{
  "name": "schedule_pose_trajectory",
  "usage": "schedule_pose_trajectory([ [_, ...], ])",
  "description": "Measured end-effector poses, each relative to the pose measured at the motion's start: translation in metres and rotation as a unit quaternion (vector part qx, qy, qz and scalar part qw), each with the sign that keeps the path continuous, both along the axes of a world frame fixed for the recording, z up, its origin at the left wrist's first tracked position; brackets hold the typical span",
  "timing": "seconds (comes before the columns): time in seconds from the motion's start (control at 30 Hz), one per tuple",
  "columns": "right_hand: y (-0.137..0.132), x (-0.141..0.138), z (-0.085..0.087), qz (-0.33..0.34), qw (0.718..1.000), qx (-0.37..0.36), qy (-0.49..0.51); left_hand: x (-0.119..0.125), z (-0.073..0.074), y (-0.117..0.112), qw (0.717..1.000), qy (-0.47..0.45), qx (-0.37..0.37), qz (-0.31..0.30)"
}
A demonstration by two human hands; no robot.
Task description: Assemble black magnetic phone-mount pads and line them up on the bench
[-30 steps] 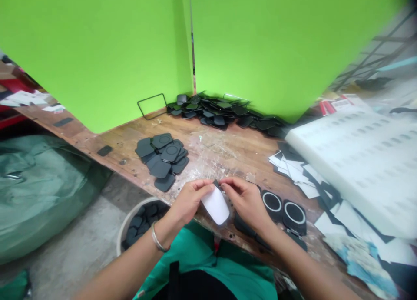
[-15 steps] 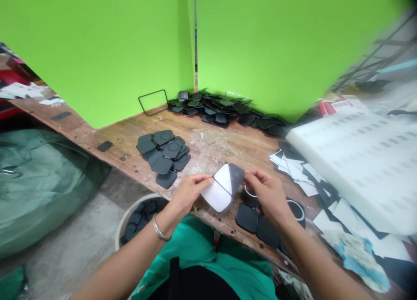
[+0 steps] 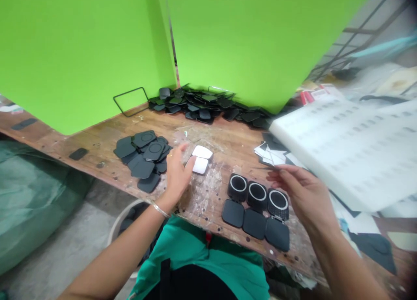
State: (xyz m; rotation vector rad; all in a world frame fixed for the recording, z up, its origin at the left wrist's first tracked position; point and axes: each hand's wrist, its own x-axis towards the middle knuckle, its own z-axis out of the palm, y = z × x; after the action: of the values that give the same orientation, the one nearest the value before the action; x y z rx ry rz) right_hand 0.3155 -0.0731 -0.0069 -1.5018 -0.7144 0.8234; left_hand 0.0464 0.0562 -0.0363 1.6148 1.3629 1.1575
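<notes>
My left hand [image 3: 176,175] rests on the wooden bench [image 3: 228,143], its fingers against a white hinged square piece [image 3: 201,158] that lies opened flat. My right hand [image 3: 301,196] hovers with fingers loosely stretched, holding nothing, just right of three open black cases [image 3: 256,204] with white-rimmed rings lined up in a row. A pile of flat black square pads [image 3: 143,154] sits just left of my left hand.
A long heap of black parts [image 3: 208,105] lies against the green screen [image 3: 97,52]. A thin wire frame [image 3: 130,101] leans there. White and black paper sheets [image 3: 273,154] and a big white foam tray [image 3: 352,139] fill the right. A bucket [image 3: 125,215] stands below the bench edge.
The white hinged piece, held open between both hands before, now lies on the bench under my left fingers. My right hand let go and moved right, uncovering the three black cases.
</notes>
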Motion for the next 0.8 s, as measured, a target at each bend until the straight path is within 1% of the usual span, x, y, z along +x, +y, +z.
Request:
schedule_pose_trajectory([
  [0.03, -0.004, -0.002, -0.002, 0.018, 1.0, -0.012, 0.001, 0.006, 0.004, -0.01, 0.997, 0.054, 0.051, -0.031],
  [0.07, -0.007, -0.004, -0.004, 0.033, 0.999, -0.022, 0.003, 0.012, 0.006, -0.023, 0.987, 0.105, 0.084, -0.087],
  [0.1, -0.01, -0.007, -0.006, 0.042, 0.999, -0.028, 0.005, 0.019, 0.008, -0.036, 0.973, 0.142, 0.101, -0.153],
  [0.17, -0.013, -0.012, -0.01, 0.053, 0.998, -0.03, 0.006, 0.034, 0.008, -0.063, 0.934, 0.196, 0.101, -0.281],
  [0.2, -0.013, -0.015, -0.012, 0.055, 0.998, -0.03, 0.001, 0.041, 0.007, -0.075, 0.918, 0.208, 0.092, -0.324],
  [0.23, -0.013, -0.018, -0.013, 0.057, 0.998, -0.027, -0.005, 0.046, 0.005, -0.084, 0.907, 0.217, 0.077, -0.352],
  [0.27, -0.012, -0.02, -0.013, 0.057, 0.998, -0.022, -0.015, 0.05, 0.003, -0.09, 0.902, 0.223, 0.062, -0.365],
  [0.33, -0.011, -0.024, -0.014, 0.057, 0.998, -0.005, -0.027, 0.053, -0.001, -0.096, 0.904, 0.237, 0.037, -0.355],
  [0.4, -0.01, -0.027, -0.015, 0.062, 0.998, 0.01, -0.019, 0.05, -0.005, -0.093, 0.909, 0.255, 0.03, -0.327],
  [0.5, -0.009, -0.029, -0.017, 0.067, 0.998, 0.016, 0.01, 0.037, -0.009, -0.084, 0.923, 0.26, 0.027, -0.283],
  [0.57, -0.008, -0.03, -0.02, 0.062, 0.998, 0.015, 0.014, 0.026, -0.009, -0.077, 0.935, 0.254, 0.006, -0.249],
  [0.63, -0.008, -0.032, -0.023, 0.062, 0.998, 0.011, 0.011, 0.014, -0.009, -0.07, 0.942, 0.249, -0.026, -0.222],
  [0.73, -0.006, -0.035, -0.028, 0.066, 0.998, 0.009, 0.002, -0.001, -0.006, -0.059, 0.946, 0.239, -0.091, -0.199],
  [0.8, -0.004, -0.037, -0.031, 0.065, 0.998, 0.011, -0.007, -0.009, -0.004, -0.052, 0.953, 0.188, -0.151, -0.184],
])
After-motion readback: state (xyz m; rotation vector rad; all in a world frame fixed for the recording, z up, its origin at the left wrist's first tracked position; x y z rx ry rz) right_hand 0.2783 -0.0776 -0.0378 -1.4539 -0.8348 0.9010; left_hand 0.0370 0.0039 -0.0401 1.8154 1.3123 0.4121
